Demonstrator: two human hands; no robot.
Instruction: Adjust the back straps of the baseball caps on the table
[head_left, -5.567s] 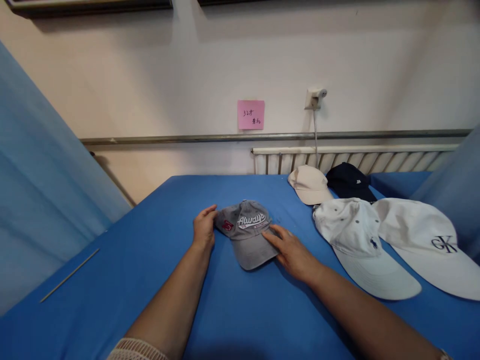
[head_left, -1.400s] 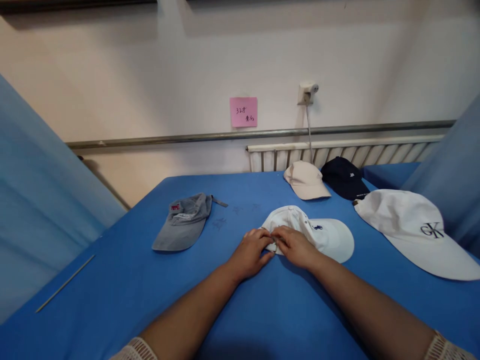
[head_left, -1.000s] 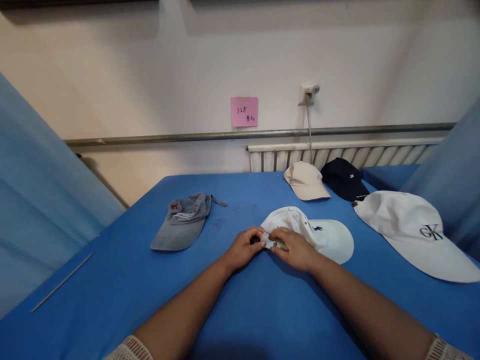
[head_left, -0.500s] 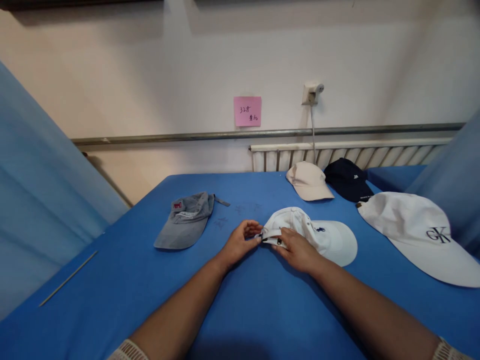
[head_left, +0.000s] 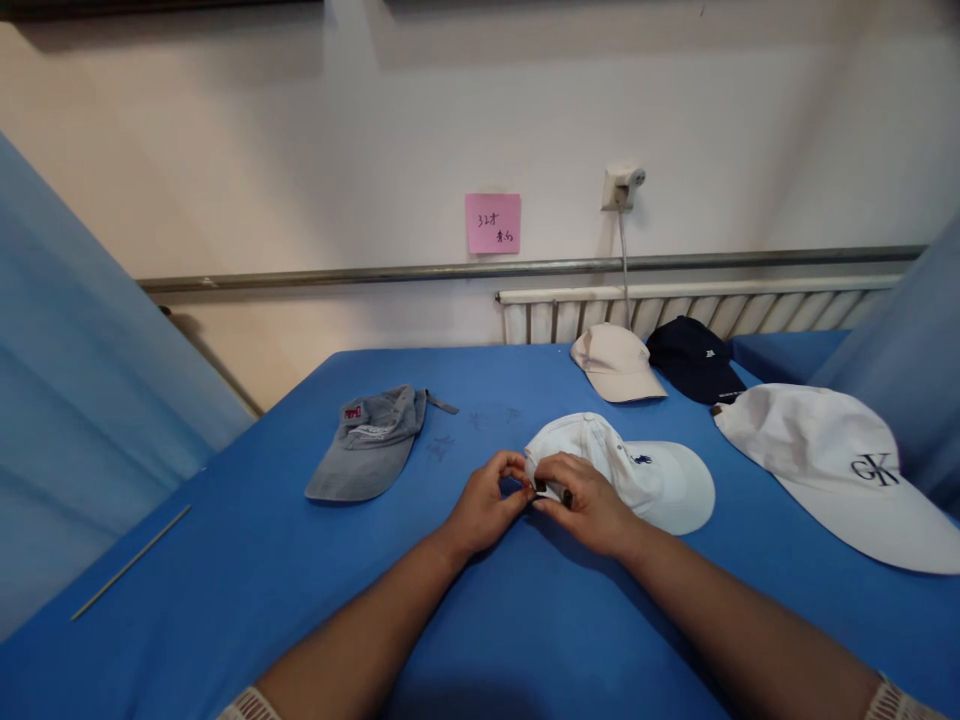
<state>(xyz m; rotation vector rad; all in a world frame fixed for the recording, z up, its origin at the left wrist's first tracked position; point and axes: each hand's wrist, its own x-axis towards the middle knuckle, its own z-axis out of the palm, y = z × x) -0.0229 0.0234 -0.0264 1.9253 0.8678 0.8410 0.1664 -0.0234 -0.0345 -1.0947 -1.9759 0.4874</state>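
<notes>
A white baseball cap (head_left: 581, 440) with a small dark blue emblem lies on the blue-covered table, its brim pointing right. At the back of this cap, my left hand (head_left: 491, 500) pinches the end of the strap between thumb and fingers. My right hand (head_left: 589, 500) is closed on the strap and the rear edge of the cap, just right of the left hand. The fingers hide most of the strap and its buckle. Left of my hands rests a grey cap (head_left: 371, 445) with a red patch and a loose strap.
At the back right sit a beige cap (head_left: 616, 362) and a navy cap (head_left: 694, 358). A large white cap (head_left: 832, 460) with dark letters lies at the right. A thin stick (head_left: 133, 562) lies at the left. Behind are a radiator (head_left: 690, 305) and a metal rail (head_left: 390, 273).
My two hands have come closer together at the back of the white cap. The right fingers moved left over the strap, and the left hand closed into a pinch.
</notes>
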